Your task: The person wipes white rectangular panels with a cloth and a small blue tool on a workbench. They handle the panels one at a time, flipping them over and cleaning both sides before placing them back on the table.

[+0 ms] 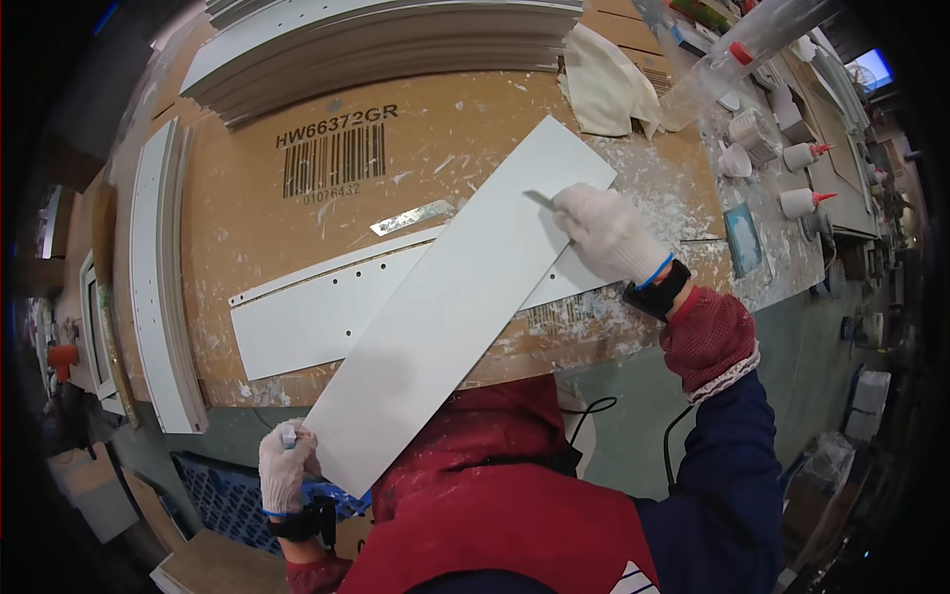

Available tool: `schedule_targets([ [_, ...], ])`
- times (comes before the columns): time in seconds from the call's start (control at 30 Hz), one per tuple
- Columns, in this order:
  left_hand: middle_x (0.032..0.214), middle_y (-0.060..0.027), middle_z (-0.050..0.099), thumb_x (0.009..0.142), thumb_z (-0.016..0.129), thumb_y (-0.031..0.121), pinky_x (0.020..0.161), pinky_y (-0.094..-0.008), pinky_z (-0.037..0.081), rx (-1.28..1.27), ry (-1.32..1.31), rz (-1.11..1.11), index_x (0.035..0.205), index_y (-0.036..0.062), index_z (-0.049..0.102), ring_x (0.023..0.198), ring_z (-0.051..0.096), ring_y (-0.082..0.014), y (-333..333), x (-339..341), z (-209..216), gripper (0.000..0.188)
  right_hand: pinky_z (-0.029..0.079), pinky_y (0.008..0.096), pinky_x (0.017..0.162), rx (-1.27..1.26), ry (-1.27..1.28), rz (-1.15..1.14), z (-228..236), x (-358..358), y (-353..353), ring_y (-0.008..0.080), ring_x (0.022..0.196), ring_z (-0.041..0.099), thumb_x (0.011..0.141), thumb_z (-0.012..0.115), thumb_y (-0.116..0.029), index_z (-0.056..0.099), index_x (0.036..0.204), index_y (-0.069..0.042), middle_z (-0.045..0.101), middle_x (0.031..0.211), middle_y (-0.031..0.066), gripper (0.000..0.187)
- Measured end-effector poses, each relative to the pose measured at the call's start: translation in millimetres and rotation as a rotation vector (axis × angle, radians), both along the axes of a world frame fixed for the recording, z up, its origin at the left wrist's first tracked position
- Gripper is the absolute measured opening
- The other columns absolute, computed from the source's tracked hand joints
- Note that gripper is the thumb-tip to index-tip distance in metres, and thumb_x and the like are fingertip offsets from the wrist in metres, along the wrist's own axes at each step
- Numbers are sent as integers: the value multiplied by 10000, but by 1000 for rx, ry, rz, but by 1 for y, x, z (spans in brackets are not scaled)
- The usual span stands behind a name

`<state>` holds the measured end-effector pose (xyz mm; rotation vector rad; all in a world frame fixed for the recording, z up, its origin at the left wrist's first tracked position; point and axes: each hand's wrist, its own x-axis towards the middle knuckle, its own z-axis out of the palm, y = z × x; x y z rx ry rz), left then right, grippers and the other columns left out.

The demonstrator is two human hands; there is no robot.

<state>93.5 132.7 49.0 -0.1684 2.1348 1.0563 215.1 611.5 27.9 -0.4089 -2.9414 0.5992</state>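
A long white board [435, 307] lies at a slant across the front of the cardboard-covered bench, its near end over my lap. My left hand [287, 463], in a white knitted glove, grips the board's near left corner; something small and grey shows by the thumb. My right hand [606, 233], also gloved, rests over the board's far right part. From its closed fingers a thin grey blade of a putty knife [539, 200] sticks out over the white face; the handle is hidden in the hand. Beneath the board lies another white board [297, 330] with drilled holes along its edge.
White boards [386, 49] are stacked at the back, and more boards [156, 277] stand at the left. A pale cloth [609, 84] lies far right. Glue bottles with red tips [800, 203] and a blue-green pad [742, 240] sit at right. A metal strip [411, 217] lies mid-bench.
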Motion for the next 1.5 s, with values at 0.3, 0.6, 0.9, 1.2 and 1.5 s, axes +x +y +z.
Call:
schedule_targets([
  [0.3, 591, -21, 554, 806, 585, 68, 452, -253, 433, -21, -8, -15, 832, -5, 622, 465, 525, -113, 5, -6, 0, 87, 479, 428, 760, 73, -104, -514, -9, 16, 103, 371, 912, 606, 904, 555, -240, 584, 1032, -88, 631, 958, 175, 201],
  [0.6, 653, -19, 571, 821, 582, 73, 474, -237, 432, -23, -49, -12, 918, -21, 651, 514, 535, -101, 9, -9, 1, 151, 480, 409, 774, 154, 6, -320, 2, -3, 79, 359, 904, 623, 903, 575, -201, 603, 1053, -47, 638, 966, 195, 217],
  [0.9, 877, -82, 640, 952, 531, 154, 496, -237, 515, 412, -59, 582, 1140, -27, 554, 639, 627, -133, -26, 28, -18, 262, 478, 435, 787, 251, -127, -319, -1, -34, 60, 382, 921, 618, 908, 546, -224, 592, 1064, -43, 640, 989, 208, 243],
  [1.2, 719, -8, 551, 886, 554, 45, 446, -215, 393, 444, -95, 576, 981, -6, 581, 518, 502, -83, -28, 63, -30, 110, 484, 487, 690, 210, 138, 19, -13, -84, -50, 400, 800, 618, 862, 454, -72, 546, 936, -44, 614, 825, 209, 121],
  [1.5, 768, 29, 560, 875, 574, 67, 514, -194, 404, 441, 16, 588, 1011, 3, 598, 603, 514, -47, -27, 64, -38, 152, 529, 430, 649, -252, -83, 830, -16, -63, -278, 332, 796, 649, 874, 462, -84, 528, 1121, -44, 616, 916, 152, 259],
])
